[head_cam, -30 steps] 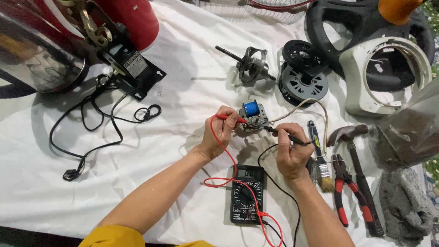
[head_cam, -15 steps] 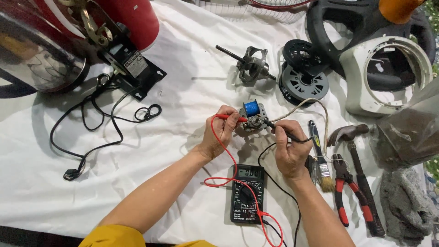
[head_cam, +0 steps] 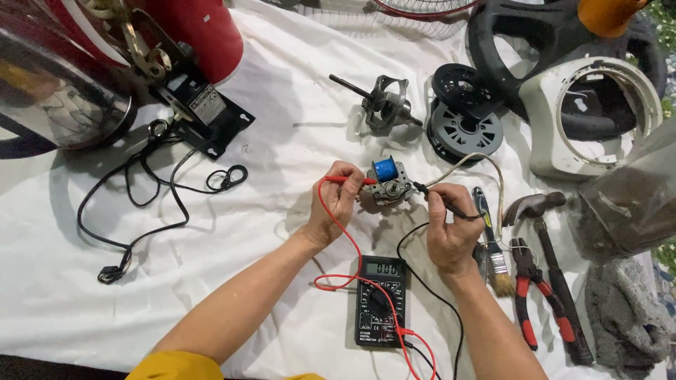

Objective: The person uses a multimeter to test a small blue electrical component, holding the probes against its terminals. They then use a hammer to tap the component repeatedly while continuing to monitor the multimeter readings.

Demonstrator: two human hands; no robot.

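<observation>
while left hand (head_cam: 336, 204) pinches red probe (head_cam: 345, 180), right hand (head_cam: 451, 232) grips black probe (head_cam: 443, 202), at small motor (head_cam: 389, 183)

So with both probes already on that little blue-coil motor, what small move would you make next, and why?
Probably shift the black probe in the right hand to another contact on the small motor. The left hand holds the red probe against it, and the multimeter below seems to show only zeros.
</observation>
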